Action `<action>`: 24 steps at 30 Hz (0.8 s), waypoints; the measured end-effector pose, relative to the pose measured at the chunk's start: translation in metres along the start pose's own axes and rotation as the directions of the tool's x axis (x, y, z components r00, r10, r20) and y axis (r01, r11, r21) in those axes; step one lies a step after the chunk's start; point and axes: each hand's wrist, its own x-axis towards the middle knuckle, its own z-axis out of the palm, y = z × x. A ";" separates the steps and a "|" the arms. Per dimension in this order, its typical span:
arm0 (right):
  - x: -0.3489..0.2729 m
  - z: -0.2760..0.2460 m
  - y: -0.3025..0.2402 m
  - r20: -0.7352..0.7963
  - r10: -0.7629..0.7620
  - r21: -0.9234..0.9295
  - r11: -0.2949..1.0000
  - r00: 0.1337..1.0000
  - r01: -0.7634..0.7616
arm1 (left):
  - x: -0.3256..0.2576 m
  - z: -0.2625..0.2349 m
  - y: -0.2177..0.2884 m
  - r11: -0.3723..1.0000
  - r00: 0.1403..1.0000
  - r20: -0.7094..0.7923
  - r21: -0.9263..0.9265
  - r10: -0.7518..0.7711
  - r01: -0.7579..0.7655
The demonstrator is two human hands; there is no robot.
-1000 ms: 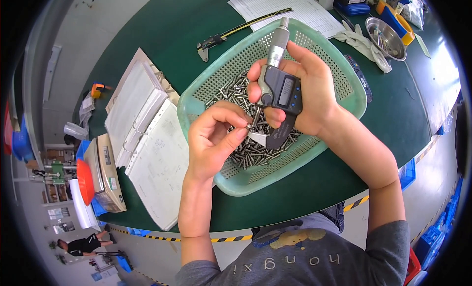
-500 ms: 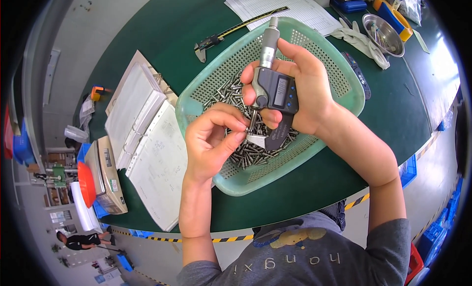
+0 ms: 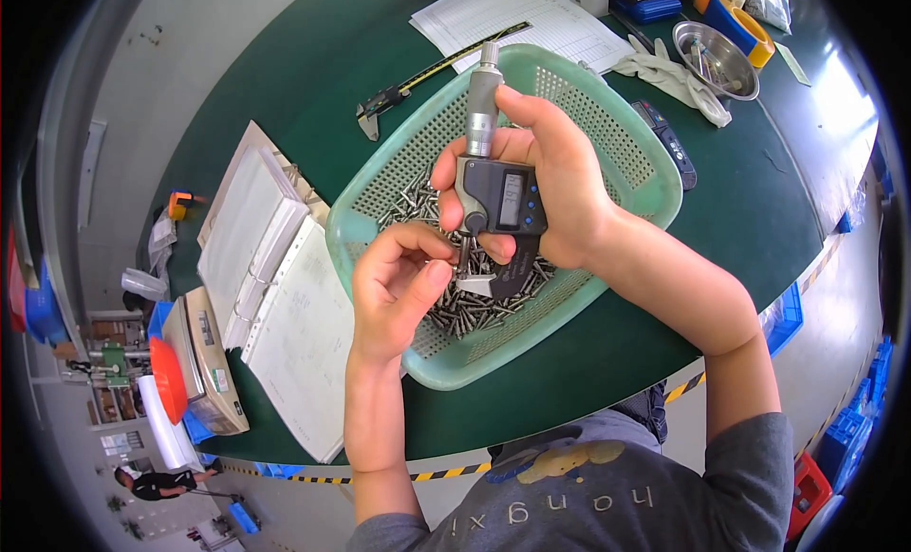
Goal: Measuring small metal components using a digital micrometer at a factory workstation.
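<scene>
My right hand point(image 3: 574, 196) is wrapped round a digital micrometer point(image 3: 499, 193), with its grey thimble pointing away from me and its display facing up. At the near end, its U-shaped frame opens toward my left hand point(image 3: 394, 291). Thumb and fingertips of that hand pinch at the measuring gap, on a small metal pin point(image 3: 461, 265) that is mostly hidden by the fingers. Beneath both hands stands a light green perforated plastic basket point(image 3: 455, 374). Many similar metal pins point(image 3: 474, 313) lie heaped in it.
An open ring binder point(image 3: 299, 334) lies left of the basket, beside a scale point(image 3: 204, 362). Beyond are a caliper point(image 3: 384, 101) and printed sheets point(image 3: 517, 16). White gloves point(image 3: 678, 82), a metal bowl point(image 3: 716, 63) and a tape dispenser point(image 3: 740, 25) sit far right.
The table scene has shifted left in the picture. Both hands and the micrometer have moved slightly left and nearer to me, and the display reading has changed. The grips stay the same.
</scene>
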 end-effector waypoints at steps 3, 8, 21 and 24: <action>0.000 0.001 0.000 0.007 -0.019 -0.045 0.999 1.000 0.019 | 0.001 0.000 -0.001 1.000 1.000 0.007 0.005 0.011 -0.011; 0.002 0.002 -0.001 -0.002 -0.042 -0.078 0.996 0.999 0.042 | 0.002 0.002 0.003 1.000 0.999 -0.037 -0.007 0.025 -0.025; 0.004 -0.004 -0.001 -0.113 -0.049 0.082 0.995 0.992 0.058 | 0.012 0.014 0.004 0.229 0.997 0.070 0.972 -0.025 -0.062; 0.004 -0.004 -0.001 -0.115 -0.048 0.090 0.994 0.992 0.059 | 0.016 0.013 0.008 0.187 0.993 0.119 0.976 -0.003 -0.116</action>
